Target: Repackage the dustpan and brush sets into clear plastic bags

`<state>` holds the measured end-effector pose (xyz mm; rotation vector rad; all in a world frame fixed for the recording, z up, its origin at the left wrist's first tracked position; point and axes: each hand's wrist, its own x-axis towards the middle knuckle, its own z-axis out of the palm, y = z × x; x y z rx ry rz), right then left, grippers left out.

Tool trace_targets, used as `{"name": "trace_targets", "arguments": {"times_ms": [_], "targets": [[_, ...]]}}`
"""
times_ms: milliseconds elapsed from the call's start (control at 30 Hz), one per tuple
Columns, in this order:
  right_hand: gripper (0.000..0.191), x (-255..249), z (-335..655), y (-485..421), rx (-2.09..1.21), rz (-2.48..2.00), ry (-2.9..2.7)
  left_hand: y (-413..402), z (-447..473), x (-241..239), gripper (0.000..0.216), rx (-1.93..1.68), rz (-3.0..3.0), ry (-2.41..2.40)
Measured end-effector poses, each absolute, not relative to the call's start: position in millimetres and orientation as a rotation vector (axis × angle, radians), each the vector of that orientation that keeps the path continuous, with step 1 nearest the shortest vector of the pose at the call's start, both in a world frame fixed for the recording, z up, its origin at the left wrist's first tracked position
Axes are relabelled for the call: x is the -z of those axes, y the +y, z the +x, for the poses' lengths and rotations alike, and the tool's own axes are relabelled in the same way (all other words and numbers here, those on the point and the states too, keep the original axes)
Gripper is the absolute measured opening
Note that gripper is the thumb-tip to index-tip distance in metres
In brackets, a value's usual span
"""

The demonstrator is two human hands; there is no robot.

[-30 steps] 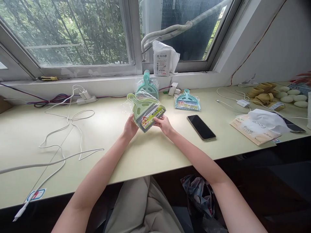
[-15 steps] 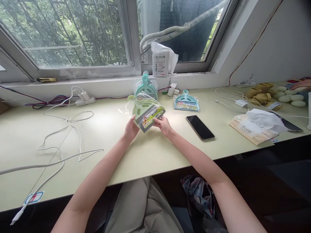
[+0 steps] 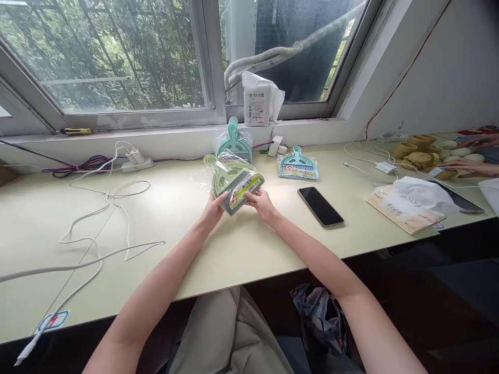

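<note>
Between my two hands is a green mini dustpan and brush set [image 3: 234, 182] in clear plastic wrap, tilted, its labelled lower edge towards me. My left hand [image 3: 213, 210] grips its left lower corner, the thumb over the front. My right hand [image 3: 262, 203] holds the lower right edge, thumb on the label and fingers partly hidden behind. Just beyond it, several wrapped teal dustpan sets [image 3: 234, 139] stand stacked by the wall. Another teal dustpan set [image 3: 298, 165] lies flat to the right.
A phone [image 3: 320, 206] and a tissue pack [image 3: 409, 203] lie on the right of the table. White cables [image 3: 107, 195] sprawl across the left. At the far right, another person's hands [image 3: 470, 165] are near pale oval objects [image 3: 456, 152]. The table's front edge [image 3: 249, 284] runs above my lap.
My left thumb has come onto the front of the green set, which stays almost in place. At far right, the other person's hands have moved further into view.
</note>
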<state>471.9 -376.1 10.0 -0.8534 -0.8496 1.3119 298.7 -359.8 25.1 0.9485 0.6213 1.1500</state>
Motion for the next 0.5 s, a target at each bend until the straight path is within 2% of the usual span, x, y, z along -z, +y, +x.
{"name": "trace_targets", "arguments": {"times_ms": [367, 500], "targets": [[0.035, -10.7, 469.1, -377.6, -1.277, -0.828, -0.816, -363.4, 302.6, -23.6, 0.049, -1.160, 0.959, 0.652], [0.034, -9.7, 469.7, -376.5, -1.262, -0.844, -0.805, -361.9, 302.7, -19.9, 0.051, -1.136, 0.988, 0.650]]}}
